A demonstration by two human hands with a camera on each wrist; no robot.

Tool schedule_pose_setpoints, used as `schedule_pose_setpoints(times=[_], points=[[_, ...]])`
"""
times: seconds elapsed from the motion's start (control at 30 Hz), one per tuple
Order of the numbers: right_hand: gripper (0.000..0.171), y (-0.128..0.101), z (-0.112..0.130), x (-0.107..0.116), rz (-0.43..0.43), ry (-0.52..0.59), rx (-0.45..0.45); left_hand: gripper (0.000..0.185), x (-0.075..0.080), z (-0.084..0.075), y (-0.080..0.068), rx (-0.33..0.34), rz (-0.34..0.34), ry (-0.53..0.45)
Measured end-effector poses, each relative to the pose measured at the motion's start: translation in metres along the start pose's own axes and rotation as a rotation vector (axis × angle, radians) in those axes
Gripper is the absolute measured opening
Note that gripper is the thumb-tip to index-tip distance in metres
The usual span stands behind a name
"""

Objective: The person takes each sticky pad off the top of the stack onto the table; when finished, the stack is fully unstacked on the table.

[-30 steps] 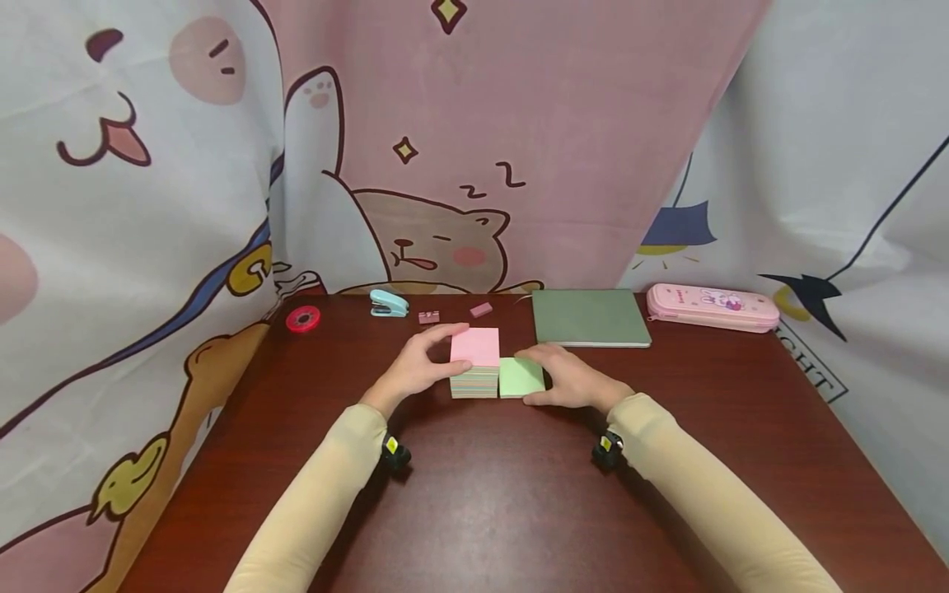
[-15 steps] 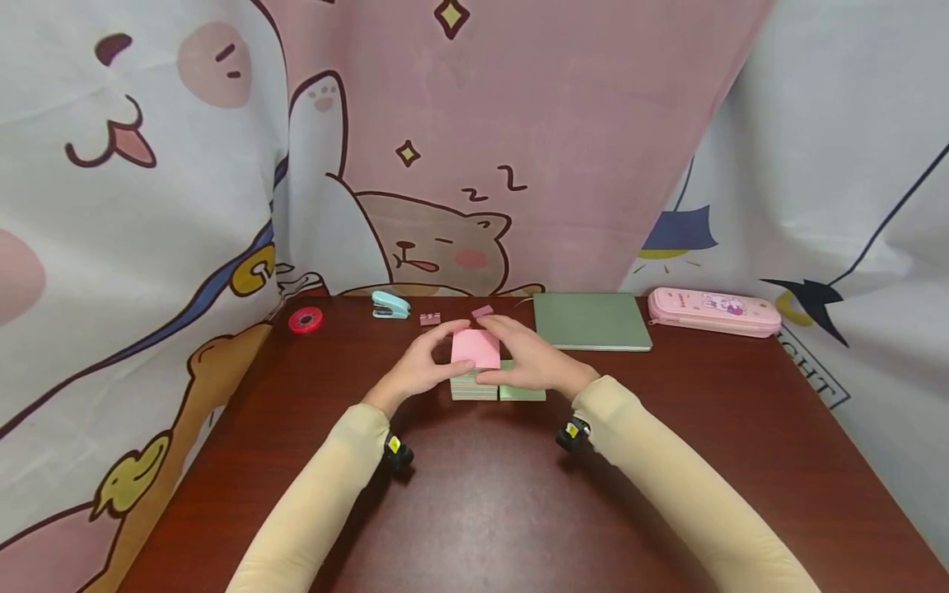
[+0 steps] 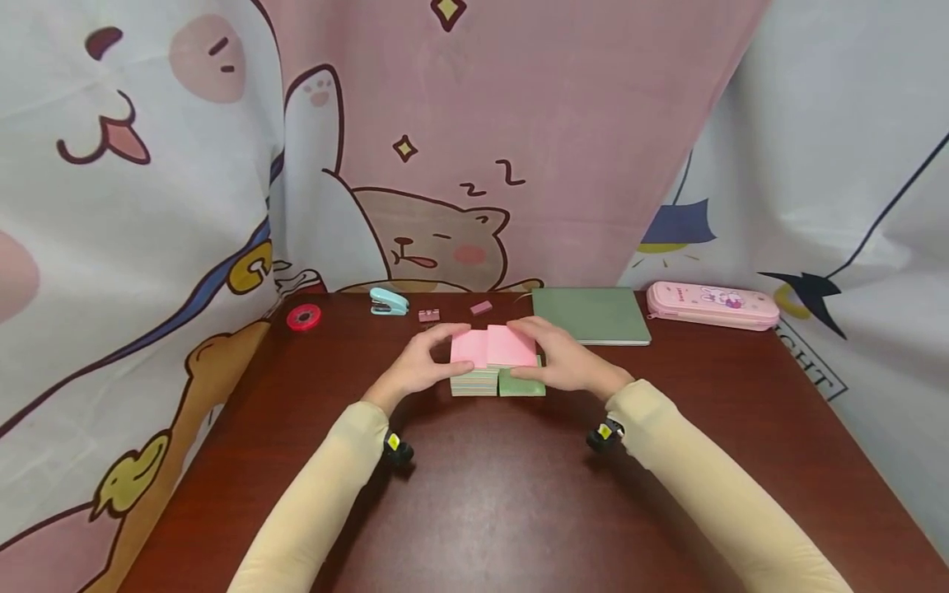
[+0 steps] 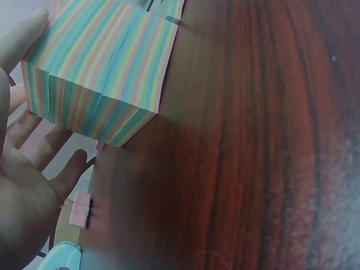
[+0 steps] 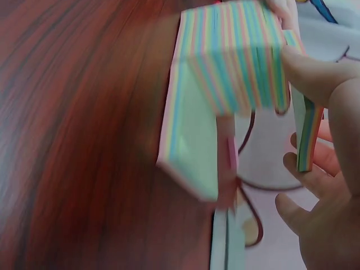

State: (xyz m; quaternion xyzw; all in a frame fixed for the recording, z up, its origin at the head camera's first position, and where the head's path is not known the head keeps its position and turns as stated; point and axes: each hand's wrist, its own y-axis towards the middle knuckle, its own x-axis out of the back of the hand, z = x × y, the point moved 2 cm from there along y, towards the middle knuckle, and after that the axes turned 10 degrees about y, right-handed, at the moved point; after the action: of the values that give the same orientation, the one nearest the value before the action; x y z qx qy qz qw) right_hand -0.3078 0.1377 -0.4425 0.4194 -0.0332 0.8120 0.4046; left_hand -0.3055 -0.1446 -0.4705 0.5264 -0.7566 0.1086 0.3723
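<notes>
A tall stack of sticky note pads (image 3: 474,384) stands on the table, pink on top, its sides striped in pastel colours. My left hand (image 3: 415,362) holds it from the left, thumb at the near side and fingers at the far side. Beside its right face lies a low green-topped sticky note pile (image 3: 522,389), partly shaded. Above that pile my right hand (image 3: 572,362) pinches a thin pink-topped sticky note pad (image 3: 511,346) between thumb and fingers. In the right wrist view the pad's striped edge (image 5: 308,135) shows; it overlaps the tall stack's right part in the head view.
Along the back of the table lie a red tape roll (image 3: 304,317), a light blue stapler (image 3: 389,301), a pink binder clip (image 3: 428,315), a small pink block (image 3: 481,307), a green notebook (image 3: 589,316) and a pink pencil case (image 3: 713,305). A printed curtain (image 3: 578,123) hangs behind.
My right hand went from the green pile to the top of the tall stack, then came back right with a pink-topped pad pinched in it. My left hand stays on the stack.
</notes>
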Motion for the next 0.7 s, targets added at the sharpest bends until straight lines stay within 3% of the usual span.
schedule_pose_setpoints(times=[0.23, 0.47, 0.7], points=[[0.078, -0.04, -0.031, 0.021, -0.06, -0.021, -0.046, 0.069, -0.003, 0.003, -0.001, 0.002, -0.023, -0.004], [0.077, -0.07, -0.056, 0.026, 0.002, -0.05, -0.101, 0.071, -0.003, 0.002, -0.003, 0.023, -0.017, -0.008], [0.076, -0.079, -0.068, 0.021, 0.044, -0.086, -0.128, 0.07, -0.004, 0.002, -0.002, 0.02, -0.023, -0.007]])
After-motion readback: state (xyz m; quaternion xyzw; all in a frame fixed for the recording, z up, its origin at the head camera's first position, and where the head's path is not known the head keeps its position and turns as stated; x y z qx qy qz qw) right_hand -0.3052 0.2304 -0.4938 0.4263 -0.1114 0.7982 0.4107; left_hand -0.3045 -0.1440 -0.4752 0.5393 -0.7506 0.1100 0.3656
